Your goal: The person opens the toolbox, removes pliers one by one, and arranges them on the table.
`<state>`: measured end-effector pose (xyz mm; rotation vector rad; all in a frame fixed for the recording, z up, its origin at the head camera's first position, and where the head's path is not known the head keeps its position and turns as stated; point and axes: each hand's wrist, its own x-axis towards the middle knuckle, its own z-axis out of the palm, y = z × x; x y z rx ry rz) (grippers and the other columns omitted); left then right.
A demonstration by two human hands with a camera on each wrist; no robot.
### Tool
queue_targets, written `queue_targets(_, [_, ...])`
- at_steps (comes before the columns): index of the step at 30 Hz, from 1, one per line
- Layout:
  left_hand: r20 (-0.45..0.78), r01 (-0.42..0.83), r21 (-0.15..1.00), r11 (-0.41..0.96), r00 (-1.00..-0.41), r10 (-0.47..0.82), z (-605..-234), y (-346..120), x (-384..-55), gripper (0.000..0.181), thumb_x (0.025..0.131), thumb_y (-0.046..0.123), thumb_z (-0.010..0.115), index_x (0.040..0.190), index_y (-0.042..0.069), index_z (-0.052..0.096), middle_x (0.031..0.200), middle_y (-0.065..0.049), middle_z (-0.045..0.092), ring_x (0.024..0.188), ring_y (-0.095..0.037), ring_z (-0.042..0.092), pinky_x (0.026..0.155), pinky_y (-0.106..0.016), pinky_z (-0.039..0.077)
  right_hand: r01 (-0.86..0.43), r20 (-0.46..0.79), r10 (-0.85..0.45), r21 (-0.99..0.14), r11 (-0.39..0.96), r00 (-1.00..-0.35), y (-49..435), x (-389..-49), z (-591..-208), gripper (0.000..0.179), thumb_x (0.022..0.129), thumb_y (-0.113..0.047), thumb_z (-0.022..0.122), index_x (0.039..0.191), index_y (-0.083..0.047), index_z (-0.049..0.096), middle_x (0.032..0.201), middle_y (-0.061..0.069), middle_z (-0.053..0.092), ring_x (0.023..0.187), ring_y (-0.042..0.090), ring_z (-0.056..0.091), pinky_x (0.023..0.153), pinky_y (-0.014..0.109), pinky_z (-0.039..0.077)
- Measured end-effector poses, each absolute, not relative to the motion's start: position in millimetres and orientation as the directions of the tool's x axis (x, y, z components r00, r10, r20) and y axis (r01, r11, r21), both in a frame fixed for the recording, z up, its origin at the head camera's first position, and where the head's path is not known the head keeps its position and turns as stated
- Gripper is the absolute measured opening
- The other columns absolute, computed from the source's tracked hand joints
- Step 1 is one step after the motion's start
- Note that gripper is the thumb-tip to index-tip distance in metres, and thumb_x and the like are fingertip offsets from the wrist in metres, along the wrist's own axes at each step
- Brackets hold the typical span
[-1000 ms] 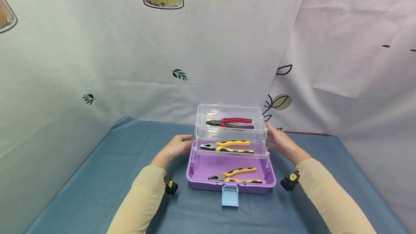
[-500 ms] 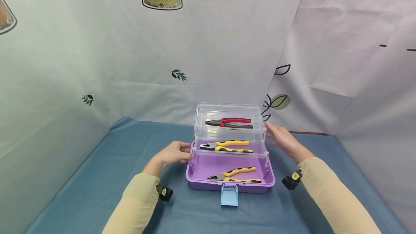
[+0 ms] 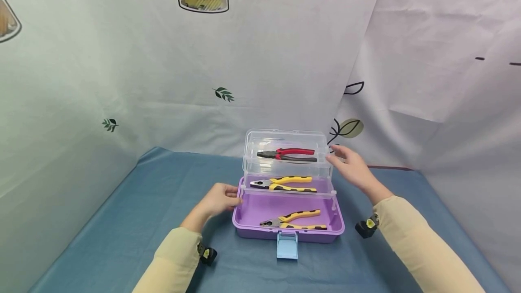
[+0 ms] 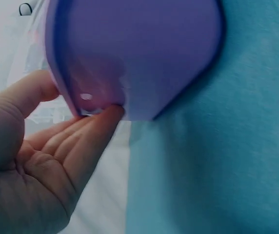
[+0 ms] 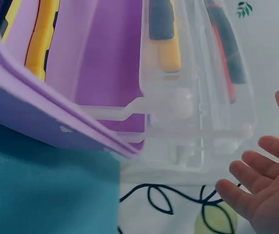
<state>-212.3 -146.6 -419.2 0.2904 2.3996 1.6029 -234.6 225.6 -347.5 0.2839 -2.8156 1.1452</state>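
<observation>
A purple toolbox (image 3: 266,233) stands unfolded, with two clear trays raised in steps. Yellow-and-black pliers (image 3: 300,215) lie in its base. The lower clear tray (image 3: 244,189) bears a second pair of yellow-and-black pliers (image 3: 292,179), and the upper tray (image 3: 250,166) bears red-and-black pliers (image 3: 295,151). At the box's left side my left hand (image 3: 220,199) pinches the rim, its thumb over the edge and its fingers (image 4: 88,136) against the outer wall. Fingers spread, my right hand (image 3: 352,168) is beside the upper tray's right end; a gap shows in the right wrist view.
A light-blue latch (image 3: 287,247) hangs down at the box's front. Blue cloth (image 3: 158,220) covers the table. White sheeting (image 3: 171,67) with plant prints rises behind and at both sides.
My left hand has come down and toward me along the box's left side. My right hand has risen beside the upper tray. The pliers and box have stayed put.
</observation>
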Motion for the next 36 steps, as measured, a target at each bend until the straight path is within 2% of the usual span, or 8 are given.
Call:
queue_targets(6, [-0.079,0.024,0.945,0.327,-0.951,0.298,-426,-150,-208,0.047,0.084,0.004,0.064,0.122,-0.02,0.05,0.118,-0.034,0.058,0.102,-0.037,0.065,0.077,-0.038,0.059,-0.31,0.267,-0.189,-0.553,0.773,-0.945,214,-228,-341,0.06,0.096,-0.04,0.052,0.141,-0.002,0.04,0.143,0.024,0.042,0.129,0.043,0.041,0.103,0.058,0.039])
queue_targets(15, [-0.087,0.002,0.951,0.308,-0.957,0.277,-434,-155,-204,0.046,0.085,0.006,0.065,0.122,-0.018,0.052,0.117,-0.033,0.059,0.099,-0.035,0.067,0.073,-0.038,0.06,-0.419,0.311,-0.302,-0.44,0.794,-0.901,196,-223,-338,0.049,0.095,-0.032,0.056,0.133,-0.001,0.051,0.136,0.022,0.051,0.127,0.041,0.044,0.102,0.059,0.04])
queue_targets(25, [-0.093,-0.002,0.953,0.303,-0.954,0.285,-435,-154,-207,0.046,0.084,0.006,0.064,0.122,-0.018,0.052,0.118,-0.032,0.059,0.099,-0.034,0.067,0.072,-0.039,0.06,-0.447,0.223,-0.39,-0.37,0.814,-0.894,186,-227,-337,0.045,0.097,-0.028,0.053,0.134,-0.003,0.052,0.133,0.021,0.053,0.124,0.04,0.049,0.099,0.056,0.044])
queue_targets(36, [-0.086,0.002,0.951,0.309,-0.959,0.269,-435,-151,-208,0.046,0.084,0.006,0.064,0.122,-0.017,0.053,0.118,-0.032,0.06,0.099,-0.035,0.067,0.071,-0.039,0.06,-0.493,0.173,-0.462,-0.301,0.816,-0.87,174,-234,-331,0.037,0.099,-0.018,0.048,0.129,0.003,0.055,0.121,0.021,0.061,0.108,0.032,0.06,0.089,0.048,0.052])
